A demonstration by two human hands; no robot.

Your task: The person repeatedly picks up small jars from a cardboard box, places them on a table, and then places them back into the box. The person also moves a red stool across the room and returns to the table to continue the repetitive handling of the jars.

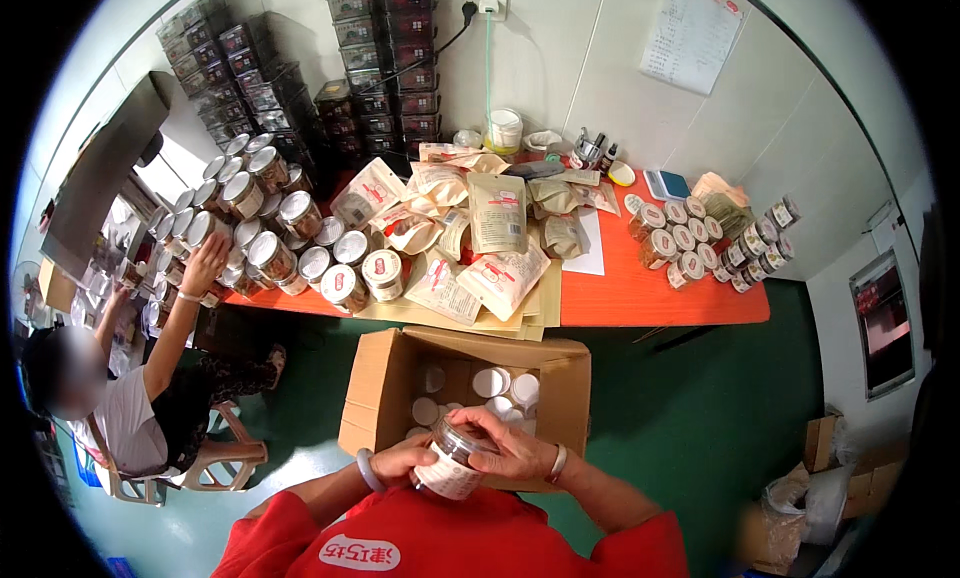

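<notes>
Close to my body, over the near side of an open cardboard box (572, 378), I hold a clear jar (447, 475) with a pale printed label and dark contents. My left hand (398, 460) grips the jar's left side, fingers closed against it. On the other side, my right hand (513, 448) curls over the upper edge and right wall. The jar is tilted, and I cannot tell whether a lid is on it. Inside the box lie several round white-topped pieces (490, 382), either lids or lidded jars.
An orange table (660, 303) bears heaped pouches (497, 213), silver-lidded jars (300, 213) on the left, and white-topped jars (688, 240) and a small scale (667, 185) on the right. Black boxes (417, 53) stack against the wall. Another person (140, 408) sits left, one hand on jars.
</notes>
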